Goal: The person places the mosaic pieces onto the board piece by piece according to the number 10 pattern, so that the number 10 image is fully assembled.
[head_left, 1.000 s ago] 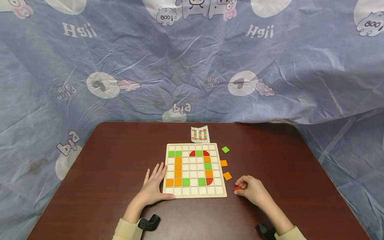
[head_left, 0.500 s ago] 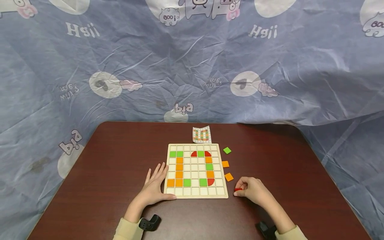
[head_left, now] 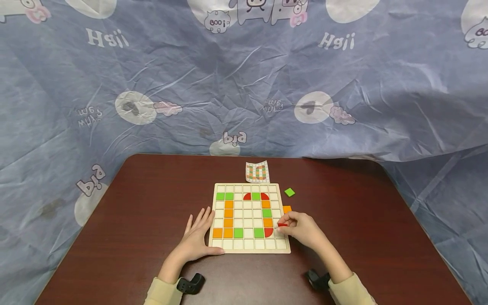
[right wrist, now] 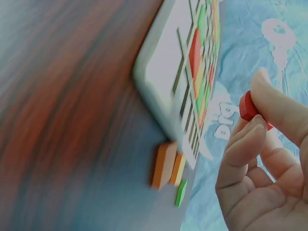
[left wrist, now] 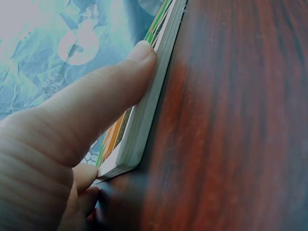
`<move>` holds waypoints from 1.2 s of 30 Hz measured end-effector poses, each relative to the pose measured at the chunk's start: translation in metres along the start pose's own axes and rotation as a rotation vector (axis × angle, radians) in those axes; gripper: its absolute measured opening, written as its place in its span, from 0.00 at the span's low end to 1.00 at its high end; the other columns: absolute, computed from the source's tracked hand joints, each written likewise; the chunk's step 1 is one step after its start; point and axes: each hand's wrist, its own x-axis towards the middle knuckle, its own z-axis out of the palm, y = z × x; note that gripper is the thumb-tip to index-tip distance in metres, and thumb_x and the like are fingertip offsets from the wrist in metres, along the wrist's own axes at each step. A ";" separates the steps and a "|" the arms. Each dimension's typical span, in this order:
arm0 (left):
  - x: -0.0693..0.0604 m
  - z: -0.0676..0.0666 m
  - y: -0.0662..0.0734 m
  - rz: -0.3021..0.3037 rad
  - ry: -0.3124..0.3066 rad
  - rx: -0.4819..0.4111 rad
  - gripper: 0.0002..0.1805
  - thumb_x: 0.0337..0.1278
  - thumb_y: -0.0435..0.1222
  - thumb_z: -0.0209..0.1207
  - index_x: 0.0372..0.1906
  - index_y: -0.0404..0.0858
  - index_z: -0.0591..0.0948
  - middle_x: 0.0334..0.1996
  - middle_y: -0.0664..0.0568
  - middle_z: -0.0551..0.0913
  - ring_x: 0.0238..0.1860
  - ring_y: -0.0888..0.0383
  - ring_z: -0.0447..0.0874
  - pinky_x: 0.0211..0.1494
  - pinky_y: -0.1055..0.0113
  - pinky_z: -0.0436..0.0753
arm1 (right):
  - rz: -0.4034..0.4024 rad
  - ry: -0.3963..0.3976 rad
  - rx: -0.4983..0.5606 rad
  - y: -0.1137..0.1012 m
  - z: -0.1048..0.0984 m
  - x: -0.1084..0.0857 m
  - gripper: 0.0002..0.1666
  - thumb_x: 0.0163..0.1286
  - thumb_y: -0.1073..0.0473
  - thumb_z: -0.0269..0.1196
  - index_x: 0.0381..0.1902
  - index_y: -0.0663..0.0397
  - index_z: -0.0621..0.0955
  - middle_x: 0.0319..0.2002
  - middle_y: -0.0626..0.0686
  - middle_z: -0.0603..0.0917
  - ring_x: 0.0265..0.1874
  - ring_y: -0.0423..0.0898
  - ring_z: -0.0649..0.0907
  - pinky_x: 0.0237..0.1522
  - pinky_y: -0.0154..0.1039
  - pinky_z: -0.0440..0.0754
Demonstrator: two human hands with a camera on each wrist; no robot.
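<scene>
A wooden grid board [head_left: 249,245] with green, orange and red pieces in its squares lies on the table. My left hand [head_left: 193,239] rests at its near left corner, fingers spread along the left side and thumb along the front edge. In the left wrist view the thumb [left wrist: 103,96] touches the board's rim [left wrist: 137,134]. Between thumb and fingers my right hand [head_left: 303,231] pinches a small red piece [head_left: 282,225] above the board's right edge. The right wrist view shows this red piece [right wrist: 248,107] held off the board; the fingers partly hide its shape.
A printed pattern card [head_left: 257,172] lies behind the board. Right of the board are a green square tile [head_left: 289,192] and an orange tile [head_left: 287,209]; a second orange tile [right wrist: 164,165] shows in the right wrist view. A patterned cloth [head_left: 244,84] hangs behind the table.
My right hand has lifted the red piece from the table right of the board and moved left and away from me, over the board's right edge. My left hand stays at the corner.
</scene>
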 end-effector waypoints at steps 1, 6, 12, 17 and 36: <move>0.000 0.000 0.000 0.000 0.002 0.000 0.69 0.36 0.63 0.73 0.79 0.38 0.49 0.80 0.45 0.43 0.81 0.45 0.35 0.77 0.41 0.30 | -0.009 0.000 0.016 -0.002 0.002 0.002 0.10 0.56 0.61 0.74 0.34 0.56 0.84 0.25 0.48 0.79 0.25 0.42 0.74 0.25 0.29 0.71; -0.002 0.001 0.000 0.007 0.012 -0.004 0.68 0.35 0.61 0.74 0.79 0.38 0.50 0.80 0.44 0.45 0.81 0.45 0.36 0.77 0.41 0.31 | -0.033 -0.001 0.083 -0.012 0.017 0.014 0.09 0.58 0.60 0.73 0.34 0.57 0.84 0.25 0.48 0.80 0.25 0.42 0.75 0.26 0.30 0.72; -0.003 0.001 0.001 0.014 0.019 -0.001 0.68 0.36 0.60 0.74 0.78 0.38 0.50 0.79 0.43 0.45 0.81 0.45 0.37 0.77 0.42 0.32 | -0.026 -0.020 0.194 -0.019 0.036 0.024 0.08 0.61 0.63 0.71 0.38 0.58 0.83 0.27 0.49 0.81 0.24 0.41 0.78 0.26 0.29 0.75; -0.001 0.001 0.002 0.035 0.029 0.008 0.67 0.37 0.60 0.74 0.78 0.36 0.51 0.79 0.42 0.47 0.80 0.43 0.38 0.77 0.41 0.33 | -0.020 -0.047 0.214 -0.023 0.048 0.026 0.09 0.62 0.62 0.70 0.39 0.57 0.83 0.29 0.50 0.82 0.25 0.41 0.80 0.28 0.30 0.78; 0.000 -0.001 0.002 0.023 0.030 0.009 0.67 0.36 0.61 0.74 0.78 0.36 0.52 0.79 0.42 0.48 0.80 0.44 0.38 0.77 0.41 0.33 | -0.150 -0.171 -0.032 -0.030 0.063 0.031 0.04 0.59 0.62 0.72 0.27 0.48 0.86 0.23 0.42 0.84 0.22 0.39 0.79 0.29 0.31 0.76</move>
